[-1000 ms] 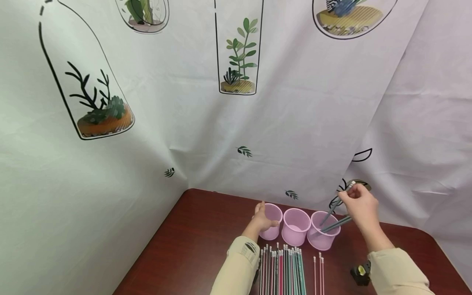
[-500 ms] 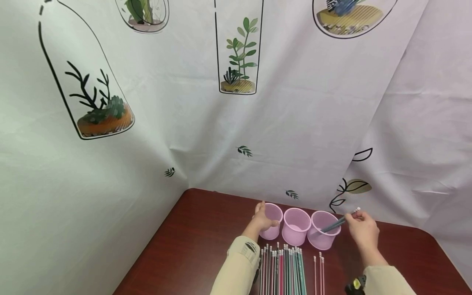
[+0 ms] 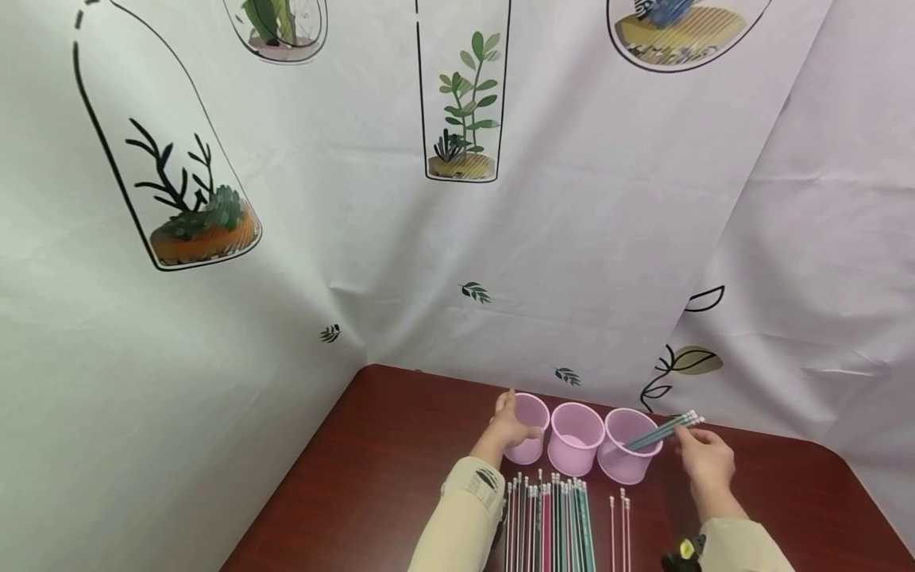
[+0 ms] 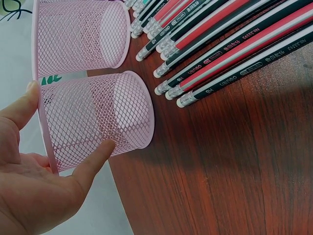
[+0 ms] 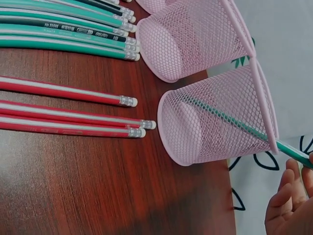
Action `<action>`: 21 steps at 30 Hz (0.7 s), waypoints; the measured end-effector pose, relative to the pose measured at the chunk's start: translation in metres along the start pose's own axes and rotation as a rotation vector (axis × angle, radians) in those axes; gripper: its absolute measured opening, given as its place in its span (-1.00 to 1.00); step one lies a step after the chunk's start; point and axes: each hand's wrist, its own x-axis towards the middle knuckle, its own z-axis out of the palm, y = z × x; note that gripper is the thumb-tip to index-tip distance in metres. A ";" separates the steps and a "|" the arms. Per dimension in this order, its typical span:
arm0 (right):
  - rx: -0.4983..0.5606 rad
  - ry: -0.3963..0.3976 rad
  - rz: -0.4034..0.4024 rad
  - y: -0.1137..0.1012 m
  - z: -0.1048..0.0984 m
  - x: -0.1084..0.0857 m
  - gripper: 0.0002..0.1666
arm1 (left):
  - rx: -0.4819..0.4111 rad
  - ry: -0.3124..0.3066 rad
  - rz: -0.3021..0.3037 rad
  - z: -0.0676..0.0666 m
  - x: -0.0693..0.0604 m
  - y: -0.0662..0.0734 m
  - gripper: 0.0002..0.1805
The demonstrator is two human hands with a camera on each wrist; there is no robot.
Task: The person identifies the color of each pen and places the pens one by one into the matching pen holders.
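Observation:
Three pink mesh pencil cups stand side by side at the back of the table. My left hand (image 3: 506,425) holds the leftmost cup (image 3: 527,451), its thumb against the mesh side and a finger at the rim, as the left wrist view shows. Several green pencils (image 3: 654,436) lean in the rightmost cup (image 3: 620,466), eraser ends up over its right rim. There, my right hand (image 3: 706,461) pinches the upper end of a green pencil (image 5: 230,119) just outside the rim. Part of the right hand is cut off in the right wrist view.
The middle cup (image 3: 572,457) stands between the other two. In front lies a row of black, red and green pencils (image 3: 546,528), erasers toward the cups. A few red pencils (image 3: 620,528) lie apart to its right. A patterned cloth (image 3: 400,238) hangs behind the table.
My right hand has come down from above the rightmost cup. The pencil it held steeply now leans beside the others on the rim. The left hand stays on its cup.

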 end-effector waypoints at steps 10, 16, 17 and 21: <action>-0.043 0.040 -0.097 0.049 0.014 0.045 -0.31 | 0.002 0.001 -0.002 0.001 0.001 0.000 0.08; 0.009 0.125 -0.090 0.006 0.007 -0.003 -0.25 | -0.008 -0.003 0.002 0.002 0.002 -0.002 0.08; 0.010 0.138 -0.099 -0.009 0.004 -0.019 -0.32 | -0.007 -0.004 0.003 0.002 0.003 -0.002 0.08; -0.067 0.174 -0.255 -0.046 0.003 -0.070 -0.55 | 0.009 -0.006 0.009 0.001 0.003 -0.002 0.07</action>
